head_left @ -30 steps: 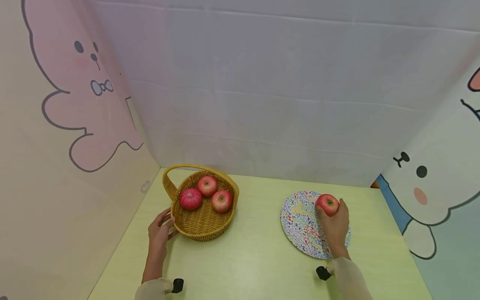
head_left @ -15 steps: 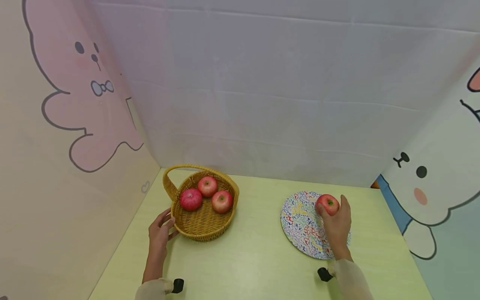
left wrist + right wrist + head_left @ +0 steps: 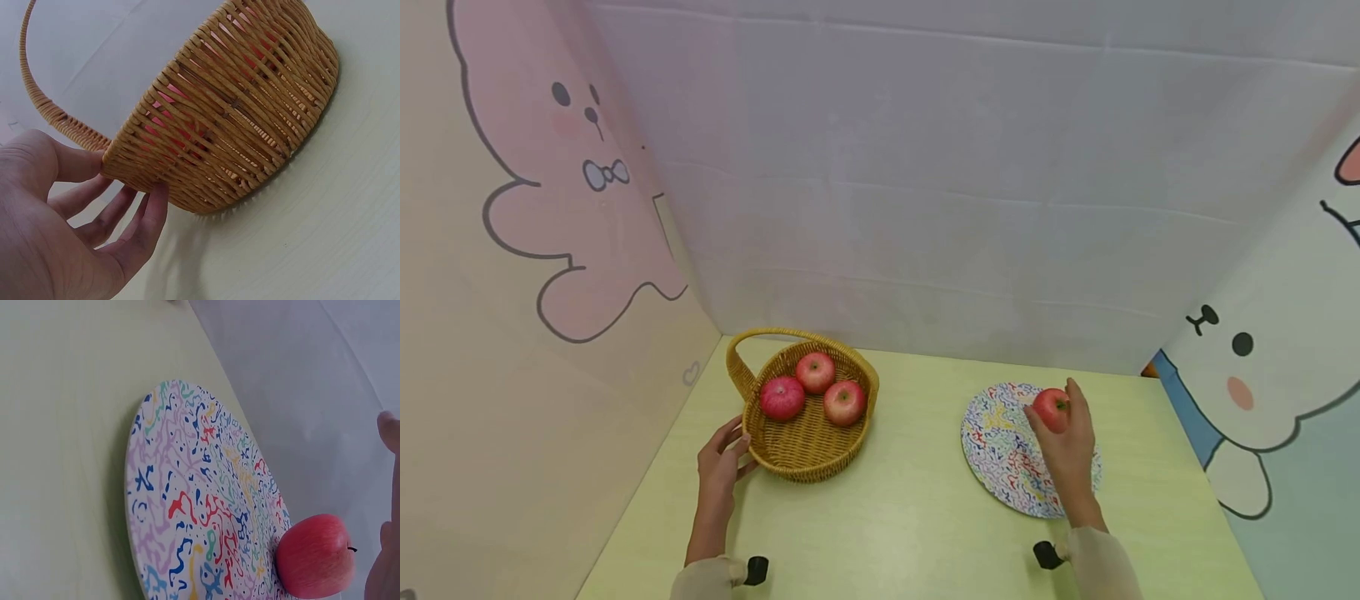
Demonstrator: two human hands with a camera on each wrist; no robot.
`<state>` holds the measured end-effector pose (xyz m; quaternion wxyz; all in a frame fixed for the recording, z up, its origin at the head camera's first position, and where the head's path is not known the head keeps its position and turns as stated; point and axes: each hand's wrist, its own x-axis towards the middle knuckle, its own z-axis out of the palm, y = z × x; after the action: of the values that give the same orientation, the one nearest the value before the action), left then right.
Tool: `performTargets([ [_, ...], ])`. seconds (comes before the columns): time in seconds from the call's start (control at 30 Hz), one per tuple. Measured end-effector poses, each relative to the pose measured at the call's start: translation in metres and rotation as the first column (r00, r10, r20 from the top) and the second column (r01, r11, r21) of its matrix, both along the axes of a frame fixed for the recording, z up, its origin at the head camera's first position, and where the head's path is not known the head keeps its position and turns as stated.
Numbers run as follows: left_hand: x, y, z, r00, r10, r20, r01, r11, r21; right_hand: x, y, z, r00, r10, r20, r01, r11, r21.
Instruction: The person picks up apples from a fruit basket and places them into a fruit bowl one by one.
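Note:
In the head view, a wicker basket [image 3: 808, 446] with an arched handle stands at the left of the table. Two apples [image 3: 844, 403] and a darker pink round fruit [image 3: 782, 398] lie in it. My left hand [image 3: 718, 467] pinches its near left side; the left wrist view shows the thumb at the rim of the basket [image 3: 219, 119] and fingers against the outer wall. On the right, a red apple [image 3: 315, 556] rests on a flat round board [image 3: 187, 487] with coloured squiggles. Beside and above that apple, my right hand [image 3: 1069, 446] has thumb and fingers spread, apart from it.
The pale yellow-green table [image 3: 895, 517] is bounded at the back by a white cloth wall [image 3: 925, 208]. Side panels with cartoon animals [image 3: 1262, 375] stand left and right. A dark wrist camera [image 3: 757, 571] sticks out from each sleeve.
My right hand has loosened from the red apple, with thumb and fingers now spread and lifted off it. The apple stays on the board. Left hand and basket have not moved.

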<state>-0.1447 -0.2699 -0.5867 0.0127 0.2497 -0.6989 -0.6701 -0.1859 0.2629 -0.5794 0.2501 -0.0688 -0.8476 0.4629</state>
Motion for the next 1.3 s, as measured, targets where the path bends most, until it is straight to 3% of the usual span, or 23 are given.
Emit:
performTargets([
  [0.1,-0.001,0.000,0.000,1.000,-0.002,0.003,0.002,1.000,0.003,0.004,-0.004,0.006,0.992,0.120,0.044,-0.117,0.990,-0.073],
  [0.2,-0.002,0.000,0.000,1.000,0.003,0.009,-0.003,1.000,0.000,0.006,-0.006,0.010,0.967,0.245,0.068,-0.234,0.963,-0.131],
  [0.5,-0.002,0.001,0.001,1.000,0.011,0.012,-0.011,1.000,-0.012,0.007,-0.015,0.016,0.873,0.488,-0.021,-0.481,0.850,-0.213],
  [0.67,-0.001,0.000,0.000,1.000,0.009,0.010,-0.008,1.000,-0.012,0.009,-0.023,0.022,0.829,0.558,-0.040,-0.555,0.811,-0.183],
  [0.9,-0.001,-0.001,0.001,1.000,0.015,0.020,-0.015,1.000,0.000,0.012,-0.037,0.030,0.751,0.659,-0.039,-0.653,0.734,-0.184],
  [1.3,-0.001,0.001,0.002,1.000,0.004,0.024,-0.005,1.000,0.005,0.015,-0.066,0.026,0.703,0.709,-0.056,-0.704,0.682,-0.198],
])
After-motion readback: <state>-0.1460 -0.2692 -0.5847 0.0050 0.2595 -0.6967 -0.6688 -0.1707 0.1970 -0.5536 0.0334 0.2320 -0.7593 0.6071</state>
